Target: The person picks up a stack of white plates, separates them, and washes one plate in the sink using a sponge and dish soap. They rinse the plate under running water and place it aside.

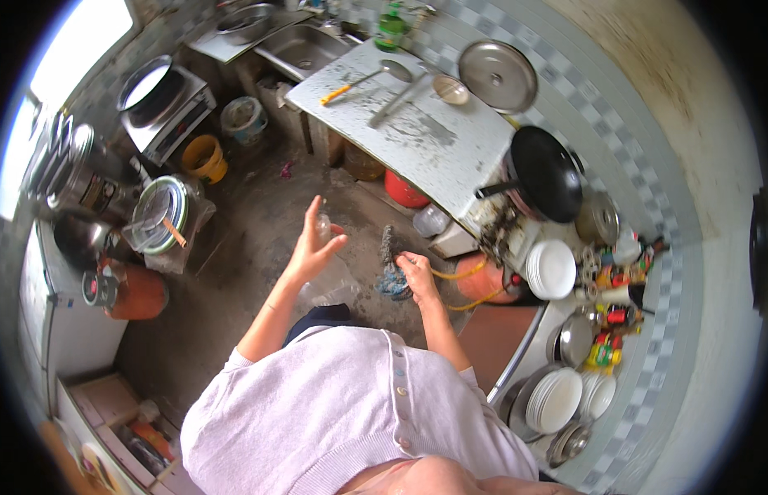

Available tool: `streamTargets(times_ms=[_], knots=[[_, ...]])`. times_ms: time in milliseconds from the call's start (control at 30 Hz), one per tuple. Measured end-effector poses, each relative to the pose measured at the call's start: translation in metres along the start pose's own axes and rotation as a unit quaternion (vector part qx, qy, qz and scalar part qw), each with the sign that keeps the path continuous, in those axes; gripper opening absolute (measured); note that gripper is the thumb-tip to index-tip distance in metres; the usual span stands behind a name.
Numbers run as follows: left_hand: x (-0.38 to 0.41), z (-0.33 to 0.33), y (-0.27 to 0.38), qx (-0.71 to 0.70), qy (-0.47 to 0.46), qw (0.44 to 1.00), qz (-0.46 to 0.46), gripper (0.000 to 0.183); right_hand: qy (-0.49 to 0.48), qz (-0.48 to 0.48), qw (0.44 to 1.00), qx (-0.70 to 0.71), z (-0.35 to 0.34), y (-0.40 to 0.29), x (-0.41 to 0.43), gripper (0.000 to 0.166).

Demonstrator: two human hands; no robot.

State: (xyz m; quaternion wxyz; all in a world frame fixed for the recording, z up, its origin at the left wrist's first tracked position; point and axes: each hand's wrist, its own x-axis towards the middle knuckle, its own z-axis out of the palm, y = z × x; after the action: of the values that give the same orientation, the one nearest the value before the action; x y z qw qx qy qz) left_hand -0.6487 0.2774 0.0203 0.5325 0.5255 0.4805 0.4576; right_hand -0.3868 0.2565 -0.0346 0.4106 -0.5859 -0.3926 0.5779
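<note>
My left hand [314, 247] is raised above the floor, its thumb and a finger spread apart. Clear plastic [324, 229] shows between them; whether the hand holds it I cannot tell. Below that hand is a thin transparent plastic sheet or bag [334, 283], partly hidden by the wrist. My right hand [416, 275] grips a grey and blue rag-like bundle [393, 283]. A rough grey strip [387, 244] sticks up beside its fingers, apparently part of the same bundle. Close to the right wrist runs a yellow hose [461, 272].
Right of me stand an orange gas cylinder [476, 275] and a counter with stacked white bowls [551, 269]. A black frying pan [548, 176] overhangs the speckled worktop [446, 148]. Leftward are another cylinder [136, 294], a yellow bucket [204, 159] and stacked basins [164, 213].
</note>
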Motion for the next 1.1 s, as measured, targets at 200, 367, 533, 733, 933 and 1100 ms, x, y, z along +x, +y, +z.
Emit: streamTargets(times_ms=[200,367,533,733,933,1100], knots=[[0.011,-0.131,-0.037,-0.075,0.187,0.979,-0.018,0.087,0.036,0.0,0.998,-0.057,0.015,0.005,0.156,0.015],[-0.057,-0.186,-0.143,0.097,0.38,0.916,-0.086,0.087,0.15,-0.021,0.939,-0.309,-0.012,-0.017,0.321,0.036],[-0.191,-0.137,-0.238,0.008,0.644,0.711,-0.282,0.086,0.277,0.02,0.89,-0.361,-0.02,-0.026,0.446,0.051],[-0.319,0.026,-0.275,-0.053,0.779,0.296,-0.55,0.094,0.199,0.03,0.777,-0.596,0.035,-0.017,0.456,0.057],[-0.335,0.14,-0.301,-0.41,0.782,0.179,-0.435,0.065,-0.24,-0.193,0.654,-0.691,0.12,0.032,0.367,0.033],[-0.322,0.077,-0.326,-0.403,0.697,0.307,-0.507,0.025,-0.368,-0.156,0.602,-0.691,0.201,0.08,0.289,0.029]])
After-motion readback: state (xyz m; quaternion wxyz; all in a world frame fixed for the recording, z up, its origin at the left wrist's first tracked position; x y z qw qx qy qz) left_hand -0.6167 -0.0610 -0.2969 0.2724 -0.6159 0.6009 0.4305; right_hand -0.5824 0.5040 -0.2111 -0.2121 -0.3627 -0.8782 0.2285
